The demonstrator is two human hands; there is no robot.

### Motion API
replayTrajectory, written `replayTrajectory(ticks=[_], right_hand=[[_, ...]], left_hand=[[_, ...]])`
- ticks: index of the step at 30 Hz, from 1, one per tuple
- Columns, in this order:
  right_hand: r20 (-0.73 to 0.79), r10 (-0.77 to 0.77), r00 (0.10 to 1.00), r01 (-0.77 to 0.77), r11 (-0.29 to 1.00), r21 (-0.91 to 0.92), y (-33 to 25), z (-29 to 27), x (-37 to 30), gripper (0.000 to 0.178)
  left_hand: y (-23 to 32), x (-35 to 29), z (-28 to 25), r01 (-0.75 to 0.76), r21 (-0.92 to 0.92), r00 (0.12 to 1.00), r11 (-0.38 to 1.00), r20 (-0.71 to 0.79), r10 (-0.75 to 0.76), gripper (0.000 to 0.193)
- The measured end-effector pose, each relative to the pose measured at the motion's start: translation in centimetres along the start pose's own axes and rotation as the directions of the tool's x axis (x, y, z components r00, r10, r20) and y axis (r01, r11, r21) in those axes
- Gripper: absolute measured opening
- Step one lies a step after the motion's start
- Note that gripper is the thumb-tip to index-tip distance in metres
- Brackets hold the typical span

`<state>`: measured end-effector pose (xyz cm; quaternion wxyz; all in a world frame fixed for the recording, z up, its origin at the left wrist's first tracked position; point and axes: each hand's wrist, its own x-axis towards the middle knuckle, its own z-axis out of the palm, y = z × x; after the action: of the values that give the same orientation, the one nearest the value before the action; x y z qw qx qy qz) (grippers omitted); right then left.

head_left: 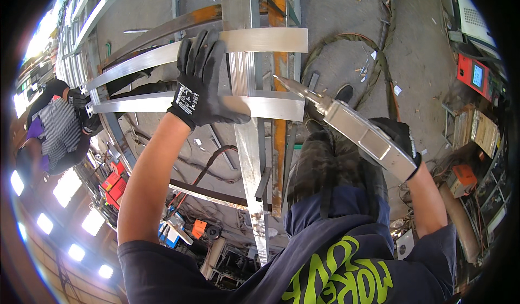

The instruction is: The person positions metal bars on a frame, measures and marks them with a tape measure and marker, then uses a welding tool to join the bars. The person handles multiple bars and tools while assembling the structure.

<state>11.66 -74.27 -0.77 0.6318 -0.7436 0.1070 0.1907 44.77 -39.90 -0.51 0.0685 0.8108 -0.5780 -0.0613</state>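
Observation:
My left hand (200, 82), in a black glove, lies across two flat silver metal bars with its fingers stretched out. Its fingers rest over the far bar (271, 40), and its thumb side reaches along the near bar (276, 107). Both bars lie crosswise over an upright-running metal beam (246, 147) and a rusty orange one (277, 158). On the right, my right hand (392, 136), also gloved in black, is closed round a silver welding gun (360, 133). The gun's pointed nozzle aims up and left, close to the right end of the near bar. My right fingers are partly hidden behind the gun.
At the far left another person (59, 125) in a striped top has gloved hands by the bars' ends. A hose (379, 82) and scraps lie on the grey floor. A red box with a blue screen (472, 76) stands at the right; orange clamps (199, 228) sit below.

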Motion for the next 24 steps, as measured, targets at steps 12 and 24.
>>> replayTrajectory(ticks=[12,24], right_hand=[[0.619,0.359,0.699,-0.715,0.340,0.611,-5.2,-9.5,7.8,0.043],[0.761,0.203,0.616,-0.787,0.161,0.595,-5.2,-10.2,14.3,0.043]], left_hand=[[-0.5,0.2,0.4,0.014,-0.009,1.000,1.000,0.010,-0.014,0.140],[-0.3,0.3,0.2,0.004,-0.027,0.999,1.000,0.036,-0.003,0.138]])
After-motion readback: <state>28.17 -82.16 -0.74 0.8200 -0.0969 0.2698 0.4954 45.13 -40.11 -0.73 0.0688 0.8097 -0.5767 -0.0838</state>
